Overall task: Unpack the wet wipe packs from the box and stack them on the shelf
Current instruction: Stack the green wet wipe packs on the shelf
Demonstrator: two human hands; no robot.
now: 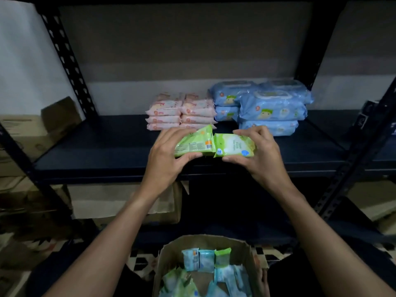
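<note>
Head view: the left hand (166,161) is gripping a green wet wipe pack (192,144), with the thumb at its near edge and the fingers curled over its far edge. The right hand (260,159) is gripping a second green pack (233,146) likewise. Both packs are meeting end to end between the hands, above the shelf (96,146) front. Pink packs (180,112) and blue packs (270,106) are lying stacked just beyond the hands. The box (246,251) is sitting below the forearms.
</note>
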